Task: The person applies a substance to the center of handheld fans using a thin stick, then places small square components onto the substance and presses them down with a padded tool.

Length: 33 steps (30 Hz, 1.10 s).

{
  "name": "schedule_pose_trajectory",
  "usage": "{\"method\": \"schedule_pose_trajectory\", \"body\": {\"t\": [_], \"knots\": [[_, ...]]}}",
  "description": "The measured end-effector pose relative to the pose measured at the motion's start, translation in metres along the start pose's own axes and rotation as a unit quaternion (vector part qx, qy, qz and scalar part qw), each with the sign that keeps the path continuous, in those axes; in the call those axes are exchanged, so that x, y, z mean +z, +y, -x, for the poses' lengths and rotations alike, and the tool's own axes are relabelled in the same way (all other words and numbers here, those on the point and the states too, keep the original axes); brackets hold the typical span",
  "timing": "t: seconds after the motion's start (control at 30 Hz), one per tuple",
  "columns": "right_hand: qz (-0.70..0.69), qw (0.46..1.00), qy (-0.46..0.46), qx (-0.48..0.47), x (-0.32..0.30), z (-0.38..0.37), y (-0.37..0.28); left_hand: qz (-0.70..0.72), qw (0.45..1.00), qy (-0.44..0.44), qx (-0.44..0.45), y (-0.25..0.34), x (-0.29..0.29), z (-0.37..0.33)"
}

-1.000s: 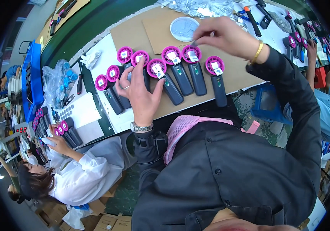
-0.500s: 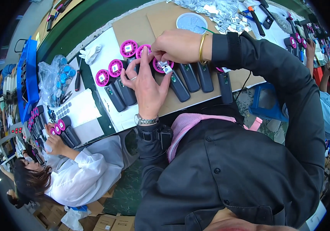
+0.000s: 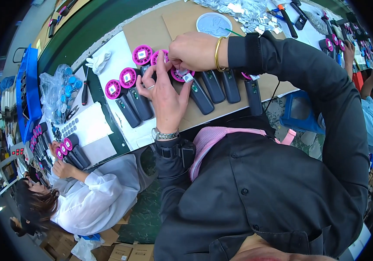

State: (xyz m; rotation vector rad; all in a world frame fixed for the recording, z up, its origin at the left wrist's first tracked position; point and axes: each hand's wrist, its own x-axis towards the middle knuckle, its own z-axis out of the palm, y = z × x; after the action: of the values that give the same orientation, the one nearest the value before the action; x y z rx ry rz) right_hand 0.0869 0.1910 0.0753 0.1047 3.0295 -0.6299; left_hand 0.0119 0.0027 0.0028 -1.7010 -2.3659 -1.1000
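Several dark grey handled devices with pink ring heads lie side by side on the bench. Over one pink ring head (image 3: 177, 77), my hands meet. My right hand (image 3: 193, 51) comes from the right, its fingertips pinched on a small silvery square piece (image 3: 181, 71), partly hidden. My left hand (image 3: 167, 100) reaches up from below with thumb and index finger wide apart and the other fingers bent. Its thumb tip touches a small white square (image 3: 188, 78) at the ring's edge. Other pink ring heads (image 3: 128, 78) to the left bear white squares in their middles.
A round white tub (image 3: 214, 25) with a green stick stands behind my right hand, beside a pile of silvery squares (image 3: 260, 24). An orange-handled hammer (image 3: 287, 21) lies far right. White gloves (image 3: 99, 62) lie left. A co-worker in a white shirt (image 3: 95, 198) handles similar devices.
The view has shifted slightly. My right fingertips have moved a little over the ring head, and the silvery piece beneath them has tilted. My left hand stays nearly in place.
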Motion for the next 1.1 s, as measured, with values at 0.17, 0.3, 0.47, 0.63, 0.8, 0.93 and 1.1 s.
{"method": "schedule_pose_trajectory", "body": {"t": [0.17,0.3,0.47,0.63,0.8,0.93,1.1], "knots": [[0.026,0.998,-0.001,0.056,0.000,-0.002,-0.005,0.011,1.000,-0.006,0.004,-0.003,0.002,-0.004],[0.017,0.992,-0.044,0.120,-0.007,-0.016,-0.006,0.019,1.000,-0.017,0.016,-0.008,0.004,-0.007],[0.014,0.988,-0.091,0.125,-0.009,-0.022,0.002,0.016,1.000,-0.012,0.020,-0.005,0.005,-0.005],[-0.032,0.984,-0.093,0.149,-0.004,-0.020,0.004,0.017,1.000,-0.018,0.015,-0.004,0.002,-0.004],[-0.029,0.976,-0.131,0.175,-0.009,-0.026,-0.003,0.020,1.000,-0.014,0.018,-0.005,0.002,-0.006],[-0.023,0.973,-0.131,0.189,-0.007,-0.030,-0.003,0.018,0.999,-0.021,0.023,-0.006,0.002,-0.008],[-0.018,0.980,-0.104,0.170,-0.003,-0.029,-0.004,0.014,0.999,-0.020,0.029,-0.008,0.002,-0.007]]}}
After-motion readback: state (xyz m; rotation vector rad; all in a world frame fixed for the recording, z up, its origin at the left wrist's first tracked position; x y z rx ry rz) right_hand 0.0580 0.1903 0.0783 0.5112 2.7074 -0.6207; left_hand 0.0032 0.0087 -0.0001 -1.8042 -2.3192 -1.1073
